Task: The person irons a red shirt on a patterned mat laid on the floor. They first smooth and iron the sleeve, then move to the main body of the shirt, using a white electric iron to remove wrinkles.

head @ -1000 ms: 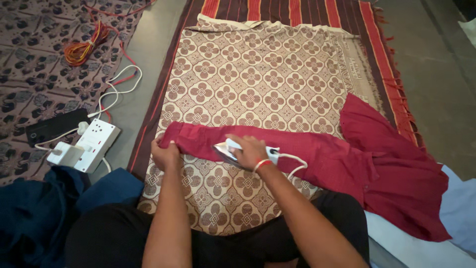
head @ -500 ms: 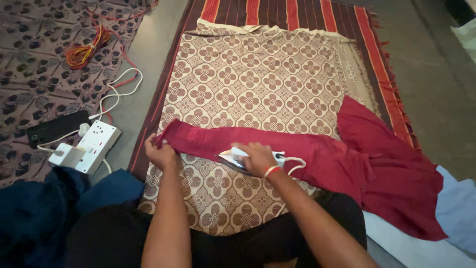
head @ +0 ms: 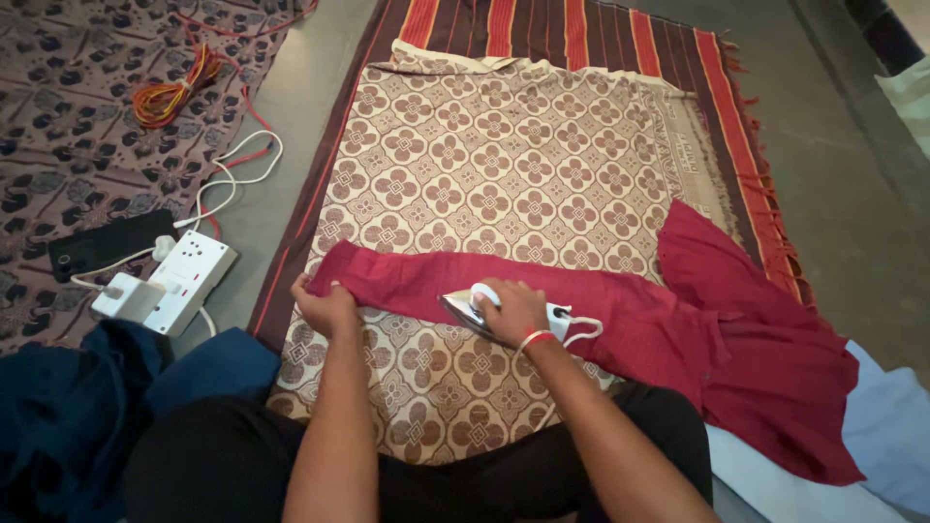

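The left hand (head: 327,308) pinched the red sleeve (head: 542,291) taut near the patterned cloth's (head: 504,165) left edge, apparently flattening it, while the right hand (head: 513,310) gripped the iron (head: 473,308).

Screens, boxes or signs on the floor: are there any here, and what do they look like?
Phone: lies flat on the patterned cloth at the far left, a black rectangle with a dark screen.
Power strip: on the floor just right of the phone, a white boxy block with sockets, plugs and white cords; not a screen or package.
No packages, labels or signs show anywhere else.
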